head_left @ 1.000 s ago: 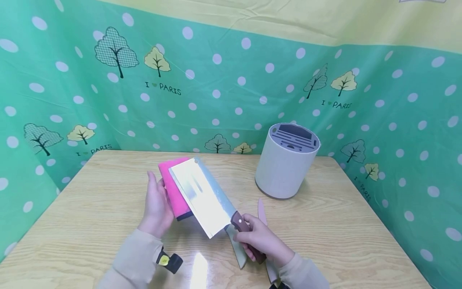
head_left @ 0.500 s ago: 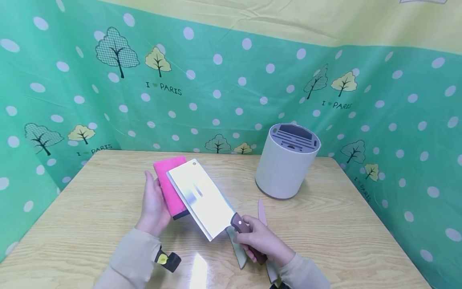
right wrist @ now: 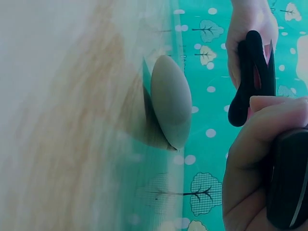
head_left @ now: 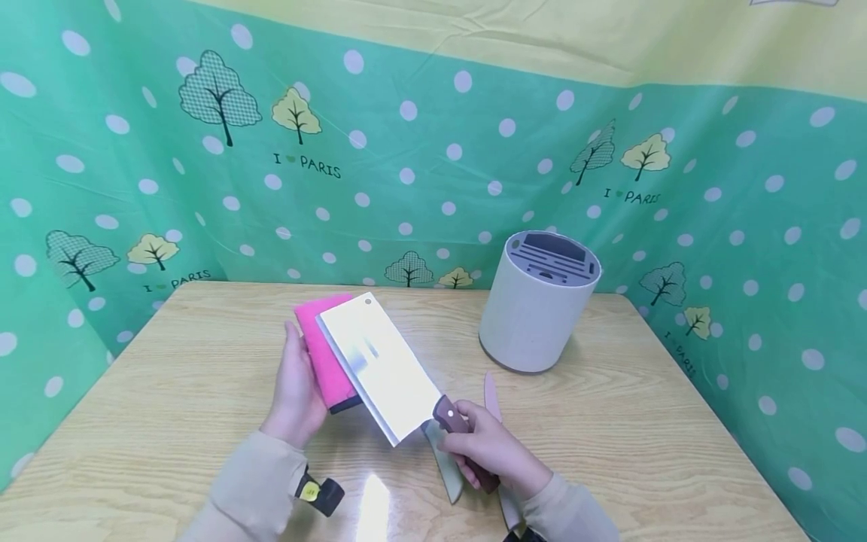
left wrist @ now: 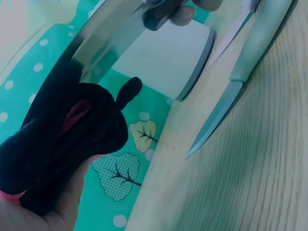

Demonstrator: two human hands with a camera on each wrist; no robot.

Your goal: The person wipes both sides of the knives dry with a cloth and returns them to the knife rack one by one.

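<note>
In the head view, my right hand (head_left: 491, 444) grips the brown handle of a cleaver (head_left: 382, 373), its broad shiny blade slanting up to the left. My left hand (head_left: 296, 395) holds a folded cloth (head_left: 325, 350), bright pink on its outer face, against the blade's far-left side. The left wrist view shows the dark folds of the cloth (left wrist: 96, 120), with a small loop sticking out. Below the right hand, a knife with a pale green handle (head_left: 445, 467) lies on the table, and a pinkish knife (head_left: 491, 395) lies beside it, partly covered by that hand.
A white round knife block (head_left: 528, 324) with a slotted dark top stands at the back right of the wooden table (head_left: 169, 391). Behind the table hangs a green dotted curtain (head_left: 379, 188), which also runs along both sides.
The left hand and cloth shifted left along the blade, then came back right and slightly up. The blade tilted a little with them. The right hand kept its grip on the handle.
</note>
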